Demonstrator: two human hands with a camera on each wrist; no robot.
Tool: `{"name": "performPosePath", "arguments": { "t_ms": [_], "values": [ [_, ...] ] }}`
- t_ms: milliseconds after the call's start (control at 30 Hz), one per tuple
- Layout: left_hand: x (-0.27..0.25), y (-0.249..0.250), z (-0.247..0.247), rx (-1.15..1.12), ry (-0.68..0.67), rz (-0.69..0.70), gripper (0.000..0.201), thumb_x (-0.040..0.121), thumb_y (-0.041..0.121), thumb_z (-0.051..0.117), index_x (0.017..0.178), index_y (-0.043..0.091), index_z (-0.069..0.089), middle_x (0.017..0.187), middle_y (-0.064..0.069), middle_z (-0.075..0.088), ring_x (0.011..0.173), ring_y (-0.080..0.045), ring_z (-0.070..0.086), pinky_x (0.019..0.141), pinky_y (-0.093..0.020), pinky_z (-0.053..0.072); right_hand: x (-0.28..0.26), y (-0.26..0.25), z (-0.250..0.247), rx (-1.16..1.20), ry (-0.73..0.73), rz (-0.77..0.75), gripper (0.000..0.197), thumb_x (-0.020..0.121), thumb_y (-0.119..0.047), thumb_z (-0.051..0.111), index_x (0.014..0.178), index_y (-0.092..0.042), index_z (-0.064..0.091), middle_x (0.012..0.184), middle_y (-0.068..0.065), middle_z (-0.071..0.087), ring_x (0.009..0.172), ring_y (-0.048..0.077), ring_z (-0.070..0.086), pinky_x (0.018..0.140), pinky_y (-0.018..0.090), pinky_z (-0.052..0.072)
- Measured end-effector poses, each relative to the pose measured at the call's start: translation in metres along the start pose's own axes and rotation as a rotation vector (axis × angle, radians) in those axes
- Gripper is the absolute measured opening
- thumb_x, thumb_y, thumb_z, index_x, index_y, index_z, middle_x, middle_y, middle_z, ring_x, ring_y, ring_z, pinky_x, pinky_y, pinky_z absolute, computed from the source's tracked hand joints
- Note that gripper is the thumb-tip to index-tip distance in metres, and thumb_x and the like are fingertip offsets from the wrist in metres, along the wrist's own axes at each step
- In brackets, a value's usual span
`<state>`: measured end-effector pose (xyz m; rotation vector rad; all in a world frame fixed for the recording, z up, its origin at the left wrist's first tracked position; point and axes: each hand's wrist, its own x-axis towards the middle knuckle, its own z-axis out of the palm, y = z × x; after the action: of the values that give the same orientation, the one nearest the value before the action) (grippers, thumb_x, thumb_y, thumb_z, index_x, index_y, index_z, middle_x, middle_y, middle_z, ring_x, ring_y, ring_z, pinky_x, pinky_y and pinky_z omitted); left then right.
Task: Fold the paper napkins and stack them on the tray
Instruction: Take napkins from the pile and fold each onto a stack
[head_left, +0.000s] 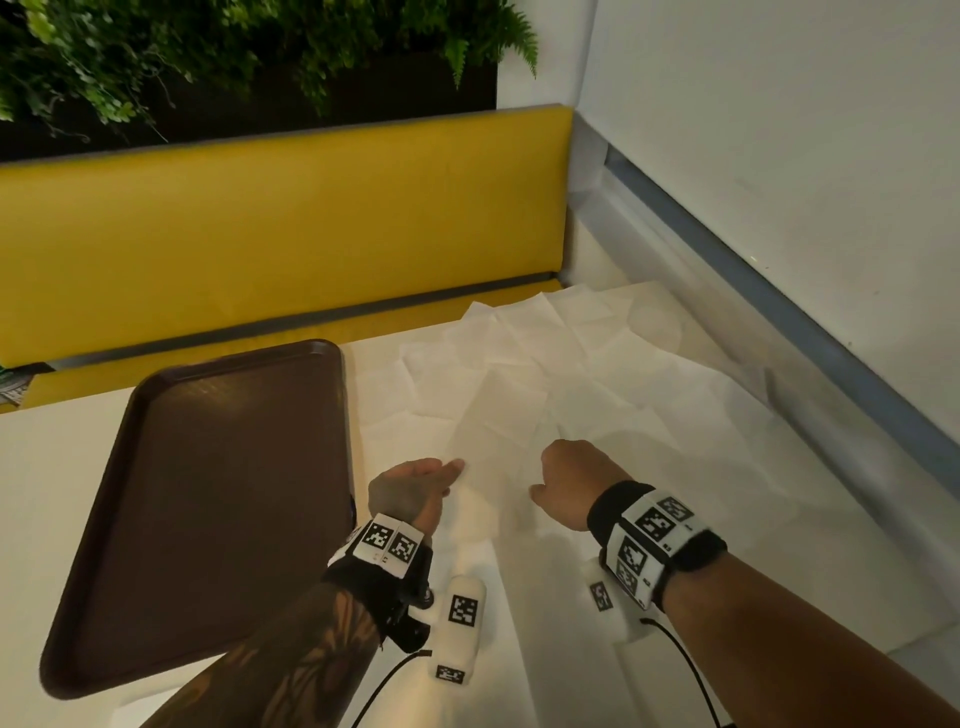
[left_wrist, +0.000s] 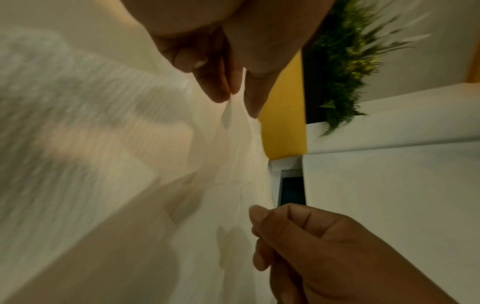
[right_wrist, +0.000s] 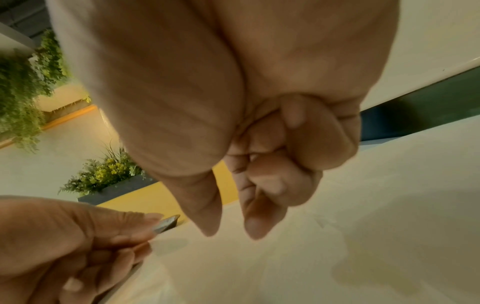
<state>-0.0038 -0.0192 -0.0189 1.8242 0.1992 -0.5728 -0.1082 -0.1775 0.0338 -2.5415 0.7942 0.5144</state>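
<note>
Both hands hold one thin white paper napkin (head_left: 493, 441) just above the white desk (head_left: 62, 467): left hand (head_left: 415, 486) pinches its near-left edge between thumb and fingertips (left_wrist: 221, 90), right hand (head_left: 569, 483) grips the near-right edge with curled fingers (left_wrist: 262, 238). The sheet's long axis runs away from the person toward the loose spread of unfolded white napkins (head_left: 597, 353); the empty dark-brown rectangular plastic tray (head_left: 208, 509) lies just left, nearer the left hand, so stacking likely goes leftward. White on white hides the napkin's far edge, wrist views are blurred, and fold progress is unclear.
</note>
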Motion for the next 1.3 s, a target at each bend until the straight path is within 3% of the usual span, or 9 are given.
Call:
{"name": "performPosePath", "arguments": {
  "t_ms": [200,400,467,567,733,833,1067,1200,1300],
  "values": [
    [-0.008,0.039,-0.027,0.109,0.025,0.278,0.014,0.072,0.008,0.078,0.072,0.013,0.065,0.065,-0.006,0.064,0.061,-0.019,0.058,0.059,-0.028,0.05,-0.002,-0.002,-0.018,0.035,0.088,-0.137,0.018,0.094,-0.03,0.055,0.102,-0.014,0.052,0.103,0.004,0.06,0.093,0.023,0.058,0.084,0.036,0.051],
    [-0.038,0.072,-0.052,0.448,-0.066,0.774,0.029,0.081,0.013,0.071,0.106,0.022,0.061,0.071,0.003,0.063,0.066,-0.011,0.06,0.065,-0.02,0.052,0.001,-0.021,-0.025,-0.02,0.389,-0.391,0.067,0.087,-0.025,0.067,0.144,-0.025,0.032,0.141,0.002,0.036,0.126,0.024,0.034,0.099,0.038,0.043],
    [-0.044,0.08,-0.061,0.555,-0.063,0.903,0.021,0.083,0.015,0.068,0.103,0.018,0.067,0.079,0.005,0.065,0.071,-0.007,0.06,0.067,-0.02,0.052,0.002,-0.027,-0.029,-0.054,0.437,-0.392,0.067,0.087,-0.027,0.068,0.145,-0.028,0.035,0.147,0.0,0.031,0.129,0.025,0.029,0.101,0.04,0.039],
    [-0.05,0.09,-0.075,0.601,-0.04,0.996,0.008,0.084,0.014,0.067,0.091,0.015,0.071,0.085,0.003,0.065,0.073,-0.009,0.061,0.066,-0.027,0.054,0.003,-0.03,-0.034,-0.089,0.455,-0.456,0.031,0.091,-0.028,0.062,0.121,-0.026,0.06,0.139,-0.002,0.044,0.127,0.024,0.032,0.099,0.042,0.036],
    [-0.046,0.093,-0.105,0.552,-0.058,0.906,0.005,0.087,0.016,0.06,0.09,0.021,0.06,0.1,0.001,0.064,0.083,-0.016,0.062,0.071,-0.033,0.053,-0.011,-0.024,-0.047,0.176,0.25,-0.492,0.018,0.097,-0.031,0.053,0.097,-0.016,0.063,0.088,-0.001,0.064,0.087,0.02,0.057,0.081,0.04,0.049],
    [-0.045,0.096,-0.116,0.413,-0.113,0.736,0.005,0.09,0.015,0.057,0.091,0.019,0.057,0.087,-0.007,0.065,0.077,-0.021,0.062,0.073,-0.038,0.054,-0.021,-0.019,-0.057,0.32,0.202,-0.513,0.018,0.095,-0.035,0.057,0.1,-0.02,0.065,0.094,-0.005,0.068,0.089,0.013,0.062,0.083,0.033,0.051],
    [-0.039,0.099,-0.115,0.305,-0.076,0.648,0.019,0.088,0.009,0.06,0.106,0.014,0.059,0.069,0.001,0.052,0.059,-0.004,0.049,0.056,-0.009,0.045,-0.028,-0.013,-0.071,0.475,0.244,-0.411,0.011,0.093,-0.025,0.063,0.087,-0.016,0.064,0.075,-0.004,0.062,0.059,0.0,0.054,0.06,0.013,0.044],
    [-0.038,0.093,-0.119,0.36,-0.097,0.621,0.016,0.088,0.015,0.061,0.104,0.016,0.063,0.091,0.0,0.068,0.084,-0.012,0.066,0.071,-0.026,0.056,-0.029,-0.013,-0.069,0.495,0.241,-0.4,0.012,0.094,-0.022,0.06,0.083,-0.018,0.061,0.066,-0.009,0.056,0.055,-0.003,0.051,0.058,0.012,0.043],
    [-0.037,0.089,-0.127,0.412,-0.098,0.626,0.011,0.087,0.012,0.063,0.096,0.017,0.064,0.085,0.004,0.066,0.079,-0.013,0.064,0.069,-0.024,0.052,-0.03,-0.016,-0.067,0.481,0.227,-0.41,0.007,0.094,-0.021,0.06,0.088,-0.017,0.062,0.069,-0.009,0.058,0.058,-0.004,0.053,0.06,0.014,0.043]
  ]
}}
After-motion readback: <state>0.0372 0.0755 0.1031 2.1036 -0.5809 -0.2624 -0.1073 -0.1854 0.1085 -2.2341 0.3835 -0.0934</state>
